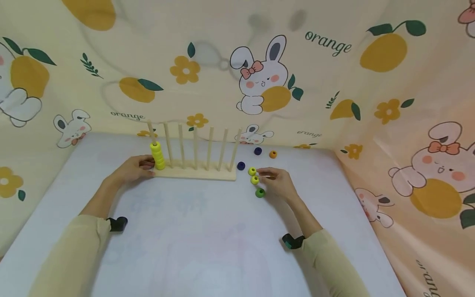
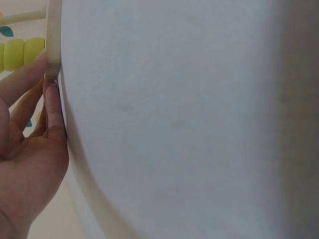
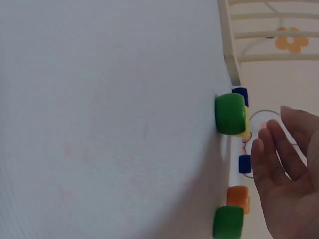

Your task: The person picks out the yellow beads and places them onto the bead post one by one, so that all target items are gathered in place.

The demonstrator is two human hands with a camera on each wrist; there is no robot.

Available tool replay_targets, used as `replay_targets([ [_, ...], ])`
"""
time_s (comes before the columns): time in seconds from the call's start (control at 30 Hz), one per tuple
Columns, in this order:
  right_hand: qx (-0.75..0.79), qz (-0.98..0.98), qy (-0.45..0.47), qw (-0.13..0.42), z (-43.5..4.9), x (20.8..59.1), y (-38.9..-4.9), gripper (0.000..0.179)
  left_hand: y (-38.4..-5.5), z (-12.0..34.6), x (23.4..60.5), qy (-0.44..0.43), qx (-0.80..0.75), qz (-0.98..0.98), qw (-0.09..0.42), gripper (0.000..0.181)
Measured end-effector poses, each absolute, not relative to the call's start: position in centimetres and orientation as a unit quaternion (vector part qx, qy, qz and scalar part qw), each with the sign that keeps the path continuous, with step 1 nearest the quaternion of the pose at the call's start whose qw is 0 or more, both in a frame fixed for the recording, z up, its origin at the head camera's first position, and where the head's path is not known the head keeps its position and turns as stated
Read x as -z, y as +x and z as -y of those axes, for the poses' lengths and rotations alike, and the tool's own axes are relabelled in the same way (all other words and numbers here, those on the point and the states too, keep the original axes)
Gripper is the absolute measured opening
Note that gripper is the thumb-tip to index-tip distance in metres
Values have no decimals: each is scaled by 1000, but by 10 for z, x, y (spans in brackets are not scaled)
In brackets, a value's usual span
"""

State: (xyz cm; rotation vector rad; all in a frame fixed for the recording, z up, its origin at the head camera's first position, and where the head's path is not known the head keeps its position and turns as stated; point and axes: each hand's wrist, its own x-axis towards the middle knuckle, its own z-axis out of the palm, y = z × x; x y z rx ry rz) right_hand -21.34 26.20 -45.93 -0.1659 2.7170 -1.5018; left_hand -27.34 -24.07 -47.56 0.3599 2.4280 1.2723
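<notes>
A wooden peg rack (image 1: pixel 196 175) with a row of upright pegs stands toward the back of the table. Several yellow beads (image 1: pixel 157 156) are stacked on its leftmost peg. My left hand (image 1: pixel 135 168) grips the left end of the rack's base, thumb on top beside the lowest yellow bead (image 2: pixel 34 50). My right hand (image 1: pixel 277 181) is right of the rack with its fingers apart and relaxed, nothing between them. Its fingertips are close beside two loose yellow beads (image 1: pixel 254 180). A green bead (image 1: pixel 260 193) lies just in front of those.
Two dark blue beads (image 1: pixel 241 166) and an orange bead (image 1: pixel 273 154) lie behind and beside the yellow ones. The right wrist view shows a second green bead (image 3: pixel 229 222) near the orange one. A printed cloth (image 1: pixel 208 95) hangs behind the white table (image 1: pixel 193 239).
</notes>
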Motion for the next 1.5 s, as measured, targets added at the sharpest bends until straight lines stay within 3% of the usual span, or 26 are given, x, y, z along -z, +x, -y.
replay_targets([
  [0.9, 418, -905, -10, 71, -249, 473, -218, 29, -275, 235, 470, 126, -444, -867, 189, 68],
  [1.5, 446, -893, -47, 32, -243, 442, -217, 25, -274, 233, 466, 121, -425, -877, 190, 67],
])
